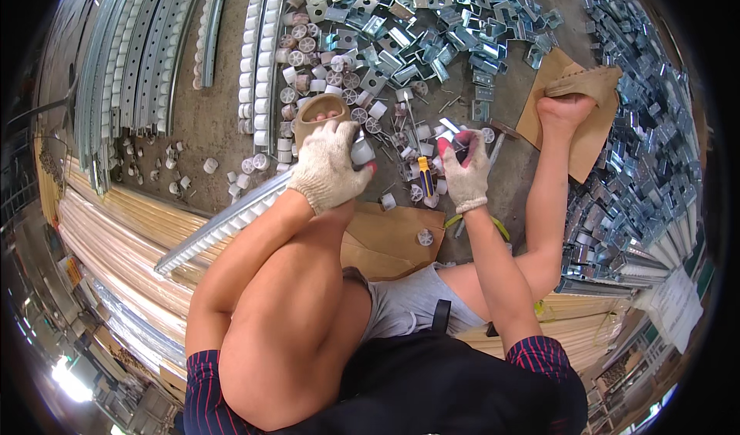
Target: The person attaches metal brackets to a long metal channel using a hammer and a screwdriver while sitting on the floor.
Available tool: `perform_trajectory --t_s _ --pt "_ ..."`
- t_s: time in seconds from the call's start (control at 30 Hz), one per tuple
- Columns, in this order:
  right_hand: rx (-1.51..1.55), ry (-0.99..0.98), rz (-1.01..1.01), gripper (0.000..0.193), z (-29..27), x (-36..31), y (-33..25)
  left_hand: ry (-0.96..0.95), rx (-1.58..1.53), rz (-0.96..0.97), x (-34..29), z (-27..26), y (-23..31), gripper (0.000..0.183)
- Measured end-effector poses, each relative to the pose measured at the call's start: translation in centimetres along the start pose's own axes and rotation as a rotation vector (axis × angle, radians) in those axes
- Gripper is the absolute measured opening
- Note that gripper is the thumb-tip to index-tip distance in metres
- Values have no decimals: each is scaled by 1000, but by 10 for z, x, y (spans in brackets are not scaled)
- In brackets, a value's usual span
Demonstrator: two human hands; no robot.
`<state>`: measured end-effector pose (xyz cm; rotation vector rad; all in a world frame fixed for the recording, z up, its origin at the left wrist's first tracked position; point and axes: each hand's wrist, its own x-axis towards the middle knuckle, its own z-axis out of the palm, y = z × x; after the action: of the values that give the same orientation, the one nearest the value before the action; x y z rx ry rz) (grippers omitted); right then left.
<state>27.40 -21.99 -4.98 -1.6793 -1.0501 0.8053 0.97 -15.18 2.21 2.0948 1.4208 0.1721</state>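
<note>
My left hand (pixel 330 165), in a cream knitted glove, is closed around the end of a metal roller track (pixel 223 223). The track slants down to the left behind my forearm, its white rollers in a row. A pale end piece (pixel 361 152) shows at my thumb. My right hand (pixel 467 174), gloved with pinkish fingertips, is closed on a small shiny metal piece (pixel 449 128); my fingers partly cover it, and its exact shape is unclear. Between the hands, a yellow-and-blue screwdriver (pixel 425 176) lies among loose white rollers (pixel 378 109).
Silvery metal brackets (pixel 416 30) lie heaped ahead, and another large pile (pixel 617 196) spreads along the right. Finished-looking roller tracks (pixel 142 57) lie far left. A hammer (pixel 506 129) rests near cardboard (pixel 574 146) under my right foot. Long wrapped bundles (pixel 131 230) run along the left.
</note>
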Motion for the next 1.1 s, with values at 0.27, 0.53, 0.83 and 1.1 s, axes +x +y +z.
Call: perform_trajectory --t_s 0.27,0.53,0.83,1.1 --pt "-691 -253 -167 37 8 -32 -17 73 155 -2 14 17 -7 71" --pt "-988 -42 498 56 -75 -33 48 -34 171 -119 -5 3 -14 67" --pt "-222 -6 443 26 -79 -50 -30 26 162 -108 -9 14 -21 55" --pt "-494 -690 -59 39 -35 -29 -129 75 170 -77 -6 18 -20 52"
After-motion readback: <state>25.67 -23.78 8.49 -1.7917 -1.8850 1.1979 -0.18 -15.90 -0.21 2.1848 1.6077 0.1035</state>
